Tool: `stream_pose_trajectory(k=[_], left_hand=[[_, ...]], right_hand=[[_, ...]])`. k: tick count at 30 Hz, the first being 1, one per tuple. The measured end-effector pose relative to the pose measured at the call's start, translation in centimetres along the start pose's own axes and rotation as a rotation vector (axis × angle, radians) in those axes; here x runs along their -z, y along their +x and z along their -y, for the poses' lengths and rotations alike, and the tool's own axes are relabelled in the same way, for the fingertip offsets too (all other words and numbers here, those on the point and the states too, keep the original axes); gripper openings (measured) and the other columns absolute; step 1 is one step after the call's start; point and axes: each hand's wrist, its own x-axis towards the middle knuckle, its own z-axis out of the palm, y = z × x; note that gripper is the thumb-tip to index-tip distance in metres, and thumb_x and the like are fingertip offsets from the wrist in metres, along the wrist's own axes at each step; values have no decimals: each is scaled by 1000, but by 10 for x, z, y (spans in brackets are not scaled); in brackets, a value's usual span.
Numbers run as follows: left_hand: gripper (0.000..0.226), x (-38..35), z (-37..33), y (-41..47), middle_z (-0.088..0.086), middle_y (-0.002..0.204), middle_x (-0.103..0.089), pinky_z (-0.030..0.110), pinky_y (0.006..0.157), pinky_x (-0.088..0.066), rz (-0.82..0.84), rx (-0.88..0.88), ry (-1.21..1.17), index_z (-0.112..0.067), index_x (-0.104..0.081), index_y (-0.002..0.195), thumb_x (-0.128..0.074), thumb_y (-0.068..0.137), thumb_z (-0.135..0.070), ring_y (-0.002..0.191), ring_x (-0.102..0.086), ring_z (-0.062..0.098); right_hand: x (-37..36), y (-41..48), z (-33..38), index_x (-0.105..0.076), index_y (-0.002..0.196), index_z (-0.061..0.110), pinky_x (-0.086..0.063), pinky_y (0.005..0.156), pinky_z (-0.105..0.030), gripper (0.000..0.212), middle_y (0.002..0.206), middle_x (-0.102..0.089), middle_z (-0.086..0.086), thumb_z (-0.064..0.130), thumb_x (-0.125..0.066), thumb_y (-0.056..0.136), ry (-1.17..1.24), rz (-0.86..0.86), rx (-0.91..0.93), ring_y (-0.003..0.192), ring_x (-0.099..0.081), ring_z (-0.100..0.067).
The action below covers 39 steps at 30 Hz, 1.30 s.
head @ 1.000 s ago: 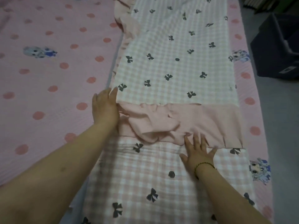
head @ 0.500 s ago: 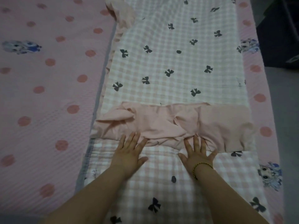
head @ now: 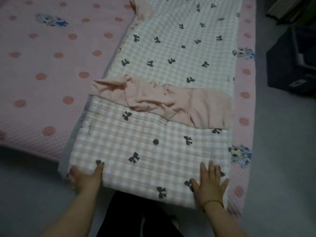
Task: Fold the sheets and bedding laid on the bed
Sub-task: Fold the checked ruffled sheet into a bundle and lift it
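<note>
A bed (head: 51, 93) under a pink spotted sheet (head: 42, 53) is filling most of the view, with grey floor (head: 282, 159) running along its right side. Nearest the camera, the person's dark trousers (head: 136, 214) are showing below the foot of the bed. Just above them, a checked quilt (head: 153, 159) printed with black bows is lying lengthwise on the right half of the bed, its near edge hanging at the mattress end.

The left hand (head: 85, 178) is grasping the quilt's near left corner, thumb lying on top and fingers wrapping the edge, though the hand is blurred. The right hand (head: 209, 183) is released and pressing flat on the quilt near its right corner, fingers spread, a beaded bracelet (head: 212, 202) sitting on the wrist.

Farther up, a rumpled pink band (head: 205, 106) of plain cloth is crossing the quilt from side to side, and beyond it the checked cloth is stretching on toward the top of the frame. A dark box (head: 290, 65) is standing on the floor at the far right, well apart from the bed.
</note>
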Motion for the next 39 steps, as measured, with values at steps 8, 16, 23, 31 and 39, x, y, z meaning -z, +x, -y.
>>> stream_pose_trajectory(k=[8, 16, 23, 31, 39], left_hand=[[48, 6, 10, -17, 2, 127, -57, 38, 90, -47, 365, 465, -826, -18, -50, 132, -63, 87, -28, 111, -56, 19], [30, 60, -68, -53, 9, 135, -52, 33, 96, -43, 473, 334, -841, -11, -51, 126, -47, 96, -14, 123, -50, 22], [11, 131, -101, -90, 5, 104, -67, 30, 96, -44, 580, 198, -931, -15, -57, 86, -50, 94, -13, 111, -55, 16], [13, 183, -89, -89, -5, 55, -69, 16, 56, -56, 647, 74, -957, -16, -60, 84, -50, 93, -12, 54, -67, 5], [9, 151, -120, -69, 2, 89, -62, 25, 58, -55, 605, 75, -885, -15, -58, 89, -51, 92, -11, 78, -59, 12]], right_hand=[[-30, -31, -64, -43, 133, 3, -42, 101, -48, 56, 132, -50, -16, 18, -66, 84, 1328, 72, -540, 106, -50, -32], [9, -71, -65, -54, 95, 5, -55, 71, -44, 14, 88, -60, -10, 13, -61, 86, 1633, 70, -464, 73, -57, -26], [59, -137, -60, -51, 106, 3, -54, 43, -29, 20, 84, -60, -11, 12, -56, 89, 1767, -18, -271, 74, -57, -26], [47, -192, -58, -50, 113, 0, -50, 64, -35, 26, 90, -60, -12, 12, -53, 90, 1818, -67, -173, 79, -56, -30], [77, -173, -40, -51, 112, 6, -55, 48, -30, 24, 63, -71, -8, 19, -48, 92, 2037, -35, -168, 63, -68, -26]])
